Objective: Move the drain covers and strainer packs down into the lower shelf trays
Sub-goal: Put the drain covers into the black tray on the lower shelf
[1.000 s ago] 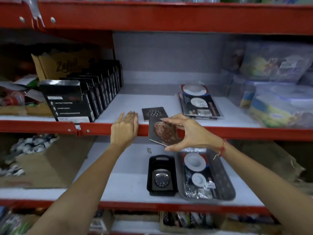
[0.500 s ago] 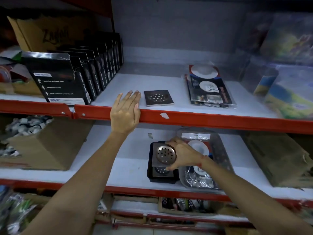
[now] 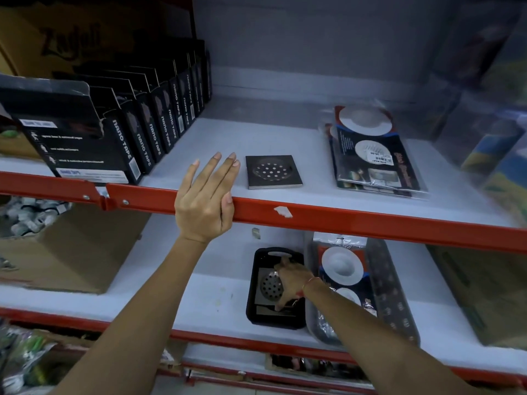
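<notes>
The right hand [image 3: 288, 280] grips a drain cover [image 3: 269, 285] inside the black tray [image 3: 258, 317] on the white lower shelf [image 3: 182, 292]; the left hand [image 3: 204, 201] lies open on the red upper shelf edge [image 3: 356, 220]; another drain cover [image 3: 272, 171] is at its 2 o'clock; strainer packs [image 3: 373, 155] are further right.

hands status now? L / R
Left hand: open, flat on the red shelf rail, holding nothing.
Right hand: closed on the drain cover, setting it into the black tray.
</notes>
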{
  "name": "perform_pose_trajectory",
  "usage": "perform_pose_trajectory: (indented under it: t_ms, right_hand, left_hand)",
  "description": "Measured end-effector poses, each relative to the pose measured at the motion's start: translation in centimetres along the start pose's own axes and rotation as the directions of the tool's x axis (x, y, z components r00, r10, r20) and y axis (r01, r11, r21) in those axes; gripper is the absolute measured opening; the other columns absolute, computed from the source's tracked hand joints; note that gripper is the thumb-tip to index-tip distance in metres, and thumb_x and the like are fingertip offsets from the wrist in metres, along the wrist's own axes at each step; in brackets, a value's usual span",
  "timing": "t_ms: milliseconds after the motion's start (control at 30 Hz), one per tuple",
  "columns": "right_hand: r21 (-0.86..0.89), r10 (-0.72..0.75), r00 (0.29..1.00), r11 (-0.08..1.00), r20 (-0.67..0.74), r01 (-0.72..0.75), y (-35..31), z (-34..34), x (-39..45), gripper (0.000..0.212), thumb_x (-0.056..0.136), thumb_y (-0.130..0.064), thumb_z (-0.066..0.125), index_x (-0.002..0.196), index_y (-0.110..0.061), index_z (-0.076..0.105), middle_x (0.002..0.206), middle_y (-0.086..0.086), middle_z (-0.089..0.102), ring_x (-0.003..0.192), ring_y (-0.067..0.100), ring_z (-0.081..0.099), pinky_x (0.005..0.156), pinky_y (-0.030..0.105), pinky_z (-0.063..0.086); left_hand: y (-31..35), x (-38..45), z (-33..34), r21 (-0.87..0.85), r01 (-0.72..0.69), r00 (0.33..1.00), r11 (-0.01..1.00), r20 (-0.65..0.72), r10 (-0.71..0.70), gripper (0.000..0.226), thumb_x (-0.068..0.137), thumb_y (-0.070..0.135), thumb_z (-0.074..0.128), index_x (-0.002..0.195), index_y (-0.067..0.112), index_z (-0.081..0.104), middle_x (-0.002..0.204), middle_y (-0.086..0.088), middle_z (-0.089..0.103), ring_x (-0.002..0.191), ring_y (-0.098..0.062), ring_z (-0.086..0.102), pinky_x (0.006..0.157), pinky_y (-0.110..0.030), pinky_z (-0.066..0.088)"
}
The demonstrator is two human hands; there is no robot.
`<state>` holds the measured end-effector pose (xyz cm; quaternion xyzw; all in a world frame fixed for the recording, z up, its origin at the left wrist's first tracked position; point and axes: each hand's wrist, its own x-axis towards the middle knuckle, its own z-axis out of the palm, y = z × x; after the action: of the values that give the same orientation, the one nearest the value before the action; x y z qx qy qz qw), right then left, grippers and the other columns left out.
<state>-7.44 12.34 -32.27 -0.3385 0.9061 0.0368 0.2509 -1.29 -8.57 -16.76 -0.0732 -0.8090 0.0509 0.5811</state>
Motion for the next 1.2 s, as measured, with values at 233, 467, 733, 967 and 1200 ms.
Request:
perform_pose_trajectory:
  t_ms: [233,467,733,967,1200]
  right_hand:
    - [-0.071,-0.034,0.995,0.997,-0.097,0.027,-0.8,-1.4,-2.2,0.103,0.059,-0.046,0.082,0.141,-0.007,0.031,0.142,0.014,0.041,0.128,0.034,0.043,0.108,0.043,0.036]
    - [0.0,-0.262,0.849,0.955,-0.459,0.295,-3.1,-7.7,-11.7,0.039,0.088,-0.035,0.059,0.124,-0.02,0.06,0.131,-0.001,0.06,0.114,0.016,0.06,0.096,0.037,0.049]
    - [0.252,-0.152,0.524,0.743,-0.838,0.62,-4.7,-18.5,-16.9,0.017,0.081,-0.015,0.071,0.097,-0.009,0.076,0.092,0.005,0.076,0.082,0.012,0.072,0.082,0.025,0.057]
    - [0.27,-0.169,0.855,0.904,-0.49,0.333,-1.6,-25.9,-11.2,0.075,0.069,-0.037,0.079,0.136,-0.026,0.047,0.144,-0.005,0.047,0.133,0.011,0.041,0.113,0.031,0.033]
    - [0.18,-0.152,0.977,0.968,-0.147,0.177,-0.6,-28.2,-7.1,0.101,0.067,-0.044,0.079,0.148,-0.027,0.022,0.155,-0.005,0.03,0.142,0.016,0.024,0.116,0.037,0.017]
  left_hand:
    - [0.2,0.1,-0.3,-0.009,0.022,0.999,1.0,0.036,-0.022,0.051,0.093,0.02,0.025,0.126,0.009,0.062,0.132,-0.006,0.062,0.129,-0.022,0.053,0.109,-0.045,0.039]
    - [0.6,0.1,-1.1,-0.062,0.084,0.992,0.995,0.101,-0.077,0.045,0.096,0.016,0.029,0.126,0.007,0.061,0.131,-0.006,0.063,0.129,-0.022,0.053,0.113,-0.047,0.035]
    - [1.1,0.3,-1.9,-0.07,0.152,0.976,0.986,0.168,-0.138,0.043,0.098,0.015,0.03,0.122,0.004,0.064,0.127,-0.009,0.066,0.125,-0.022,0.056,0.114,-0.046,0.036]
    - [0.9,0.3,-1.5,-0.055,0.143,0.982,0.988,0.131,-0.135,0.045,0.096,0.013,0.03,0.122,0.002,0.064,0.126,-0.01,0.066,0.124,-0.023,0.057,0.113,-0.046,0.036]
    - [0.5,0.3,-1.0,-0.039,0.111,0.989,0.993,0.104,-0.107,0.048,0.094,0.015,0.027,0.128,0.002,0.059,0.134,-0.01,0.059,0.129,-0.023,0.052,0.115,-0.046,0.034]
